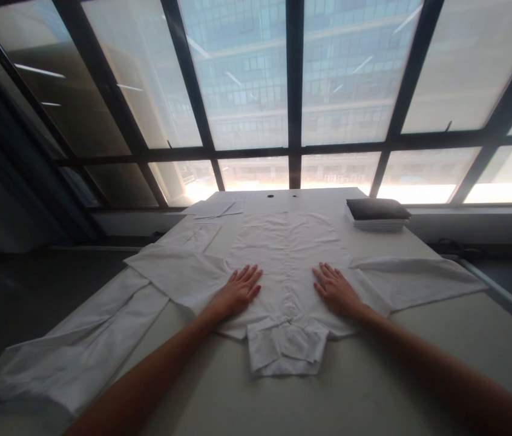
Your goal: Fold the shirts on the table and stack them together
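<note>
A white long-sleeved shirt (283, 254) lies spread flat on the pale table (374, 375), collar towards me and sleeves stretched out to both sides. My left hand (238, 290) rests palm down on the shirt's left chest area with its fingers stretched out. On the right chest area my right hand (335, 289) lies flat in the same way, fingers extended. Neither hand holds anything. The button line runs between the two hands.
A stack of folded items with a dark one on top (377, 213) sits at the table's far right. Flat white sheets (217, 211) lie at the far left. The left sleeve (78, 351) hangs over the table's left edge. Large windows stand behind.
</note>
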Available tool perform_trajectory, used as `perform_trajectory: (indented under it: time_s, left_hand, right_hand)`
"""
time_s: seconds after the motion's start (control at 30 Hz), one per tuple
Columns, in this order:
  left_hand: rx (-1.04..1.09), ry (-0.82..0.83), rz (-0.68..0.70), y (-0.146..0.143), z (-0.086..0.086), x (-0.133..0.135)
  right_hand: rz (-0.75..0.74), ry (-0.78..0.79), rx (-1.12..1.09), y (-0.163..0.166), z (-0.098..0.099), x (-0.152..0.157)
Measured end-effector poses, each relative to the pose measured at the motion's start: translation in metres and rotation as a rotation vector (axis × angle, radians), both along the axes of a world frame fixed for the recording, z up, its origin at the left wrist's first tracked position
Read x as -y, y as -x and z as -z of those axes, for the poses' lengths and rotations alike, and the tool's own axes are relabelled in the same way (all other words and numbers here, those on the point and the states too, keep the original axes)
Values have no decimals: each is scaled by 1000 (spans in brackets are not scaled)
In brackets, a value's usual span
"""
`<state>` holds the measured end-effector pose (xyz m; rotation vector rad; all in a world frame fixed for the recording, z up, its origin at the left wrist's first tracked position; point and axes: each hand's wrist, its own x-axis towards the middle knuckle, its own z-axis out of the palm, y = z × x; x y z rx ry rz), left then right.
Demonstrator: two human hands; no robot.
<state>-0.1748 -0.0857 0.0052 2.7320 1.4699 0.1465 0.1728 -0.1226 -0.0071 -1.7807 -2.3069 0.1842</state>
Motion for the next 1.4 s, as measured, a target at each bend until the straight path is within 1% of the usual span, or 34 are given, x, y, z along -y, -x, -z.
perform_trajectory:
  time_s: [0.2,0.27,0.3,0.33,0.4,0.5,0.6,0.67,0.7,0.77,0.83,0.9,1.0,1.1,1.17,1.23,1.33,1.4]
  left_hand:
    - [-48,24,-25,8,3,48]
    - [-71,84,-38,11,0,54]
    - [-84,127,-41,11,-3,52]
    - [-93,167,-41,8,-5,47]
    - [-81,210,-29,-6,-11,27]
    - [42,127,7,-50,-16,-17]
    - [247,51,38,-99,-11,-57]
    - [278,23,28,-120,-4,-73]
    - [281,11,19,-125,-1,-78]
    - [271,-1,2,-127,7,-83]
    - [254,-5,-16,-123,13,-83]
    - [237,0,-38,-119,16,-81]
    - [166,3,-61,-118,16,-77]
    - [79,-2,-70,-120,13,-75]
    - [58,4,-77,-122,11,-74]
    - [51,11,-80,-122,10,-74]
    - [47,12,-79,-121,11,-74]
    - [43,7,-75,-121,12,-75]
  right_hand:
    - [-18,7,15,-2,9,33]
    - [-9,35,16,-1,9,38]
    - [0,55,15,2,8,38]
    - [6,68,11,7,5,34]
    - [1,50,-8,22,-4,18]
    - [-48,-61,-41,57,-16,-21]
    - [-72,-56,-40,90,-18,-60]
    - [-61,-53,-31,102,-14,-79]
    - [-65,-53,-24,103,-10,-85]
    - [-97,-58,-10,100,-3,-94]
    - [-114,-59,-5,90,4,-98]
    - [-82,-55,-3,76,7,-101]
    - [56,-19,31,48,7,-109]
    - [245,15,84,15,7,-119]
    - [380,20,97,-5,8,-125]
    - [483,10,92,-21,9,-128]
    - [567,-15,80,-28,8,-131]
    - [618,-28,77,-19,5,-133]
